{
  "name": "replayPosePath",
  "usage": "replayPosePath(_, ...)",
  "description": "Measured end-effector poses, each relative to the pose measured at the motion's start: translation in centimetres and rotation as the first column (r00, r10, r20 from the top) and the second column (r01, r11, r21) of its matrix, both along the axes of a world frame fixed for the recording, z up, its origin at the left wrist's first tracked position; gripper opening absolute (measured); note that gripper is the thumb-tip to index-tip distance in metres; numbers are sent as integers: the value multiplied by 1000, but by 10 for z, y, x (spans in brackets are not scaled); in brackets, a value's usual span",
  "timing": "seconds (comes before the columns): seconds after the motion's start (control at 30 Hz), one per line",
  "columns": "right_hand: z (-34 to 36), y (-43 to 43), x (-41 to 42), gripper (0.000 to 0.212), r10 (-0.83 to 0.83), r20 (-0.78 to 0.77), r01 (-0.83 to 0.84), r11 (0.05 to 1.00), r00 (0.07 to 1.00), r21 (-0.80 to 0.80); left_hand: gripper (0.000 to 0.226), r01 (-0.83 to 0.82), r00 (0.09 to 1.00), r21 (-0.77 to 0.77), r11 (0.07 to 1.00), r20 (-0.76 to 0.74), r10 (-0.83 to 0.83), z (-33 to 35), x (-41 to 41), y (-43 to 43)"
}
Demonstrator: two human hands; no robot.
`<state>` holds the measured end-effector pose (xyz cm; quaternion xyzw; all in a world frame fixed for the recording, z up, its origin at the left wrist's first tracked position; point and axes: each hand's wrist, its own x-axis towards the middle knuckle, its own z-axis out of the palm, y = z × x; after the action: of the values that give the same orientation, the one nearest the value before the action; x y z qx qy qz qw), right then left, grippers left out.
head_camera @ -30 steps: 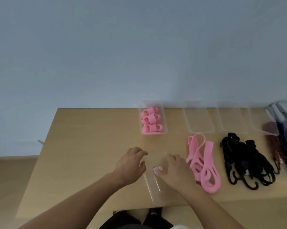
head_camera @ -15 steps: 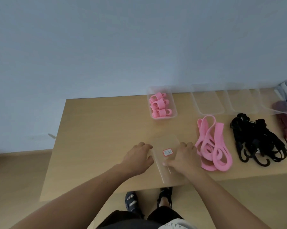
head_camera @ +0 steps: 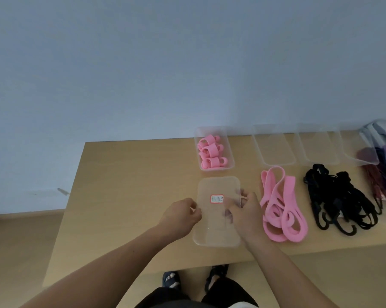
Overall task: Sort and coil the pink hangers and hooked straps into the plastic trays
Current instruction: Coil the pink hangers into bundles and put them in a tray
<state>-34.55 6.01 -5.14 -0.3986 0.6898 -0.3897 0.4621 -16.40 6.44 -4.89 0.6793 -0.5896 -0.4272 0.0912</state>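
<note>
fingers (head_camera: 194, 206) of the left hand (head_camera: 181, 215) curl onto the left rim of a clear tray (head_camera: 218, 183), and the right hand (head_camera: 246, 213) clamps curled fingers over the right rim. the tray lies on the table (head_camera: 132, 185) near its front edge, with a red-bordered label (head_camera: 216, 198) at its middle. just behind it a second tray (head_camera: 210, 132) holds coiled pink hangers (head_camera: 211, 155). loose pink hangers (head_camera: 281, 210) lie just right of the right hand, black hooked straps (head_camera: 341, 201) farther right.
</note>
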Motion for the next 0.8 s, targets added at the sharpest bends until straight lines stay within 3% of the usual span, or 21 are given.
replayPosePath(0.1,10,-14,-2,28,44,-2,-44,996,999,-82,16,-133,978,-57,989,-170,121,12,-7,-16)
replayPosePath(0.23,20,-52,-14,28,136,-245,-164,982,960,-98,24,-261,944,-106,960,-235,231,32,-10,-52)
replayPosePath(0.33,29,-92,-16,11,201,-365,-238,969,909,-58,25,-316,937,-109,942,-189,292,43,-10,-83)
replayPosePath(0.5,35,-154,-10,21,293,-423,-351,934,857,-66,26,-346,938,-101,933,-73,340,44,-16,-133)
replayPosePath(0.63,30,-191,-3,25,401,-454,-441,897,796,19,29,-391,917,-118,913,38,398,37,-15,-160)
replayPosePath(0.8,22,-214,1,29,440,-488,-460,884,754,86,28,-344,919,-92,934,169,356,25,-14,-176)
